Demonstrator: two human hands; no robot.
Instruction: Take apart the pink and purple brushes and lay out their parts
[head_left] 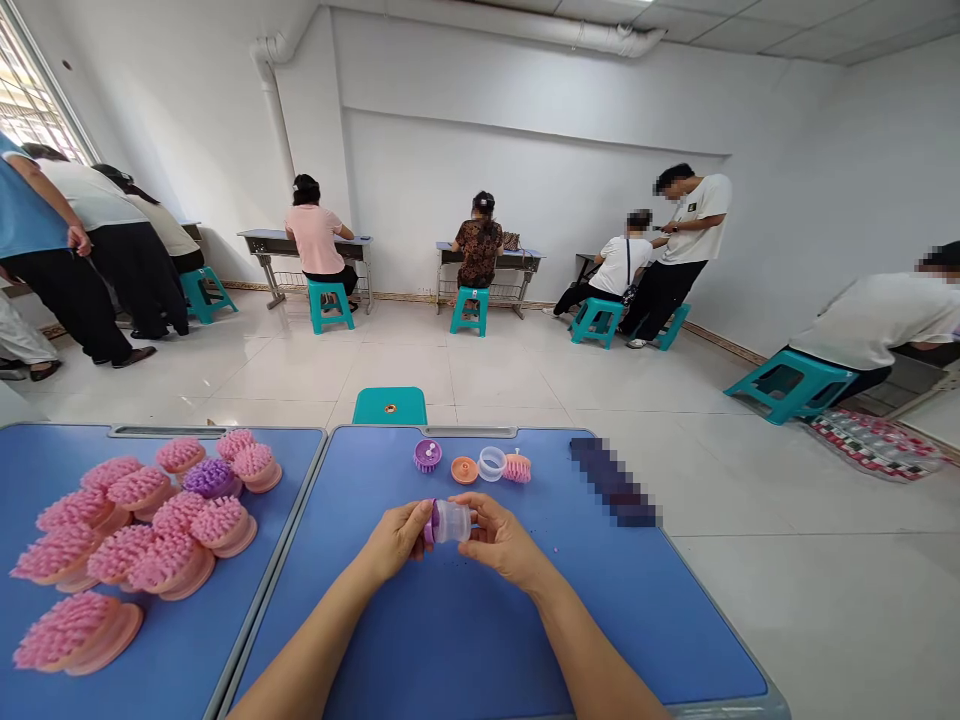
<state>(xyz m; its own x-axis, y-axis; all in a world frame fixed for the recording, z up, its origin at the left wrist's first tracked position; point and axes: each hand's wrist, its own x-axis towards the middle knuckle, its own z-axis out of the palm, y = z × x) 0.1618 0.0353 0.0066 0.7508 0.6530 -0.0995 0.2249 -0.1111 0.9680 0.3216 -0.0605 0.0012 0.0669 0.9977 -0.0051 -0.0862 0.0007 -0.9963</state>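
A clear plastic cylinder (pixel 450 521) with a purple end was gripped between the left hand (pixel 394 540) and the right hand (pixel 504 540), the fingers of each closed around one end, and it was held over the blue desk (pixel 420 640). Farther along that desk, a purple bristled brush head (pixel 427 455), a flat orange disc (pixel 464 470), a clear plastic ring (pixel 492 463) and a pink bristled brush head (pixel 517 467) were laid in a row. Ribbed pink brush heads (pixel 180 530) were heaped on the adjoining desk (pixel 196 650), left of the blue desk.
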